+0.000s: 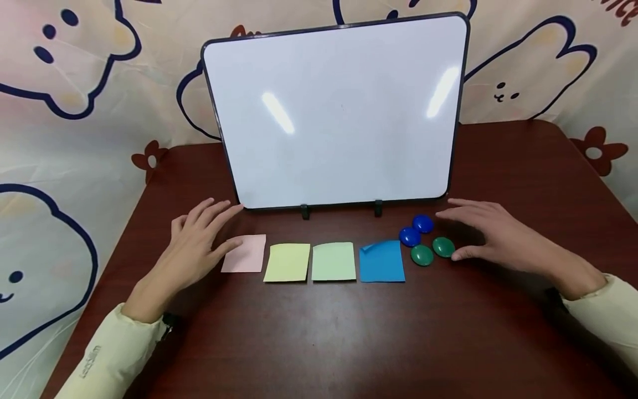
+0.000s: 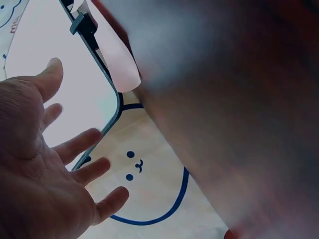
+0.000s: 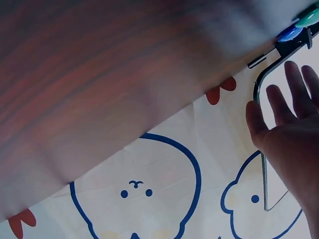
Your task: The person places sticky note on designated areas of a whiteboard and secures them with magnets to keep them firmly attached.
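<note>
My left hand (image 1: 196, 249) is over the left side of the table, fingers spread, its thumb overlapping the pink sticky note (image 1: 249, 254) in the head view. To the right of that note lie a yellow sticky note (image 1: 287, 262), a pale green one (image 1: 334, 261) and a blue one (image 1: 382, 262) with a curled top corner. My right hand (image 1: 493, 233) is beside two blue magnets (image 1: 410, 236) and two green magnets (image 1: 422, 255), with nothing in its fingers. The left wrist view shows the left palm (image 2: 45, 164) bare.
A whiteboard (image 1: 339, 111) with a black frame stands upright behind the notes on small black feet (image 1: 305, 211). The dark wooden table (image 1: 329, 343) extends toward me. Behind it hangs a cloth (image 1: 30, 149) printed with cartoon figures.
</note>
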Demonstrator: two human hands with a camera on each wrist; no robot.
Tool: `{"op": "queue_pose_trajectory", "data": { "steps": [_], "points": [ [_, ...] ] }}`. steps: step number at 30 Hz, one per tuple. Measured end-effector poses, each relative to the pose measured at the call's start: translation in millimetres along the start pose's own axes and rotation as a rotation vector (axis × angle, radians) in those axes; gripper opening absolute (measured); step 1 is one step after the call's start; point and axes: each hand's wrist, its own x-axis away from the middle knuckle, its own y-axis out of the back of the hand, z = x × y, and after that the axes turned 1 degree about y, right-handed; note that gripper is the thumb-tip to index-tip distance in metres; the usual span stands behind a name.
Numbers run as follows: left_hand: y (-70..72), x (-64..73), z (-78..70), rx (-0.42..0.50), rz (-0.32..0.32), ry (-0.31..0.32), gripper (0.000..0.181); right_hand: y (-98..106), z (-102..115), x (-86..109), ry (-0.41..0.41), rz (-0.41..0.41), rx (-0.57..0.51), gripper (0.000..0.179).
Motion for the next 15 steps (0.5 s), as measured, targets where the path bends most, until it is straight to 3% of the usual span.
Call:
{"op": "queue_pose_trajectory", "data": {
  "steps": [9, 15],
  "points": [
    [-0.4, 9.8, 0.2, -0.032, 0.006, 0.008, 0.05, -8.2, 0.3, 3.8, 0.081, 0.0, 0.059, 0.064],
    [-0.4, 6.6, 0.4, -0.057, -0.037, -0.037, 0.044, -5.0, 0.8, 4.7, 0.073, 0.016, 0.075, 0.061]
  ]
}}
